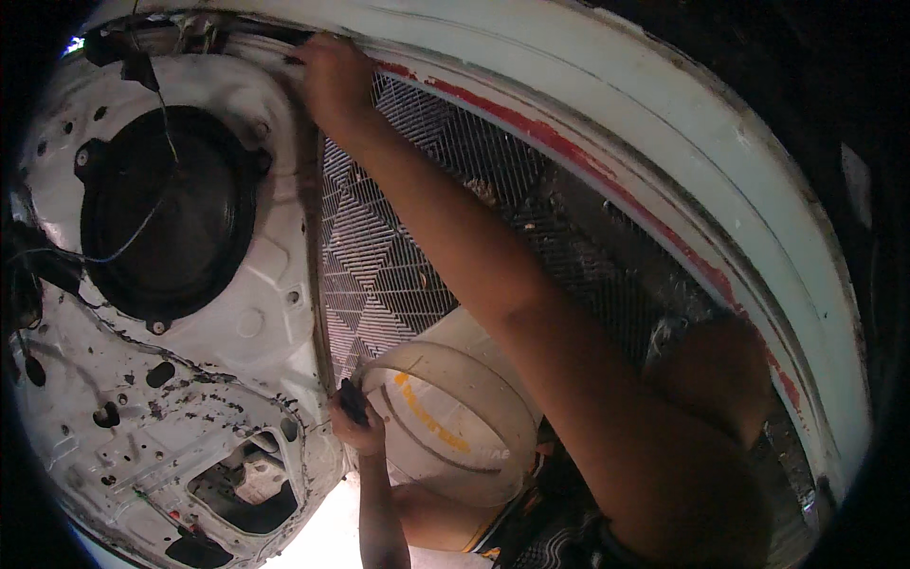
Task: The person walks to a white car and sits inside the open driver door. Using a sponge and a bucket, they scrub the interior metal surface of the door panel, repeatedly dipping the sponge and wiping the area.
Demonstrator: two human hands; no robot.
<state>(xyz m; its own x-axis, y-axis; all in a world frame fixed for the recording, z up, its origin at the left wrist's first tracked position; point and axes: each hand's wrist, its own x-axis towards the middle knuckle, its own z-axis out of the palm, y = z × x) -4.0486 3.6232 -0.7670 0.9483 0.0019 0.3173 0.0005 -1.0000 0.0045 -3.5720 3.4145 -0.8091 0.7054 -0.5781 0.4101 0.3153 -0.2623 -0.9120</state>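
A white, chipped inner car door shell [270,228] takes up the left side, with a round black speaker [171,213] bolted in it. My left hand [358,431] is low beside the door's edge, its fingers closed around a small dark lump [353,402] whose kind I cannot make out. Stretched far forward, my right hand [338,83] rests by the upper corner, where the door meets the pale car body. Its fingers are curled at the dark gap there, and whatever they grip is hidden.
A pale translucent bucket [502,431] with yellow marks lies tilted near my legs. Ribbed grey floor tiles [374,275] show between door and body. The curved door frame [664,142] carries a red strip [569,147]. Loose wires [142,232] hang across the speaker. My bent knee [716,365] is at right.
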